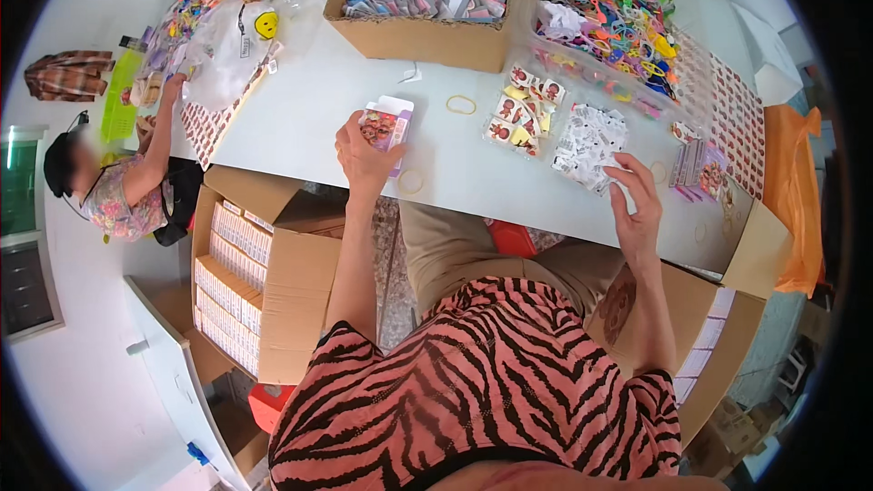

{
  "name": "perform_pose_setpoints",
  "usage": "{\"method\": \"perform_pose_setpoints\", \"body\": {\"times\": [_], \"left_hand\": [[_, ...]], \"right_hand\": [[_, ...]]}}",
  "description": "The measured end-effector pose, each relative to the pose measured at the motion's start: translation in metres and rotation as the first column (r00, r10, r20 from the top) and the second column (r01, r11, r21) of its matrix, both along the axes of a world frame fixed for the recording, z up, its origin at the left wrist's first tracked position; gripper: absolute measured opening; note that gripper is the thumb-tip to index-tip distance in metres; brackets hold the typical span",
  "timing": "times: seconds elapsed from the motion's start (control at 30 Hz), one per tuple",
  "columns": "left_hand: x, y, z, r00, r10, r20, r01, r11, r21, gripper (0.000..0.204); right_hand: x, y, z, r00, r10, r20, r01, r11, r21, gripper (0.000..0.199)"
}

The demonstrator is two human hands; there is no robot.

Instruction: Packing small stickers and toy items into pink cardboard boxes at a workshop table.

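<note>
My left hand [364, 159] is closed round a small printed carton [386, 127] on the white table, its top flap standing up at the far end. My right hand [638, 195] has its fingers apart, with the fingertips by the near right edge of a heap of small white printed slips [589, 138]. Beside the slips lies a clear packet of picture cards [525, 111] with red and yellow figures. To the right of my right hand sits a little stack of purple printed cartons [698, 168].
Rubber bands lie on the table [300, 118]. At the back stand a cardboard box of foil packets [423, 36] and a clear tray of colourful trinkets [618, 14]. Opened cartons [300, 300] flank my legs. A co-worker [118, 177] reaches across the table at the left.
</note>
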State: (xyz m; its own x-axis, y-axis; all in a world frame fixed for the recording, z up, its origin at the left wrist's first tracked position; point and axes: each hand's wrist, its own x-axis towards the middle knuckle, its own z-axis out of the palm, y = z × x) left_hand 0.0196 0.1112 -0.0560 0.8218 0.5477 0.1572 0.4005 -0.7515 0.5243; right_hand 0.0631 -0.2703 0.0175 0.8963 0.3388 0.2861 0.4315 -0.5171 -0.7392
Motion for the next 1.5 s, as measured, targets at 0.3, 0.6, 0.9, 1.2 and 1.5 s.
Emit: {"method": "perform_pose_setpoints", "body": {"times": [0.3,0.6,0.9,1.2,1.5], "left_hand": [[0.001,-0.104,0.073,0.822,-0.432,0.370,0.443,0.894,0.059,0.084],[-0.004,-0.131,0.086,0.857,-0.353,0.376,0.505,0.425,-0.752,0.094],[-0.017,-0.151,0.070,0.781,-0.420,0.462,0.275,-0.434,-0.858,0.085],[-0.016,-0.151,0.062,0.884,-0.295,0.362,0.354,-0.084,-0.932,0.062],[-0.018,-0.154,0.065,0.898,-0.242,0.367,0.358,-0.083,-0.930,0.048]], "right_hand": [[0.024,0.059,0.007,0.908,0.283,-0.309,-0.119,0.881,0.458,0.029],[0.038,0.047,0.028,0.894,0.365,-0.259,-0.341,0.930,0.134,0.015],[0.028,0.049,0.031,0.831,0.515,-0.207,-0.438,0.838,0.327,0.017],[0.008,0.049,0.014,0.832,0.504,-0.230,-0.299,0.758,0.580,0.035],[0.001,0.055,0.012,0.869,0.462,-0.174,-0.320,0.796,0.513,0.029]]}}
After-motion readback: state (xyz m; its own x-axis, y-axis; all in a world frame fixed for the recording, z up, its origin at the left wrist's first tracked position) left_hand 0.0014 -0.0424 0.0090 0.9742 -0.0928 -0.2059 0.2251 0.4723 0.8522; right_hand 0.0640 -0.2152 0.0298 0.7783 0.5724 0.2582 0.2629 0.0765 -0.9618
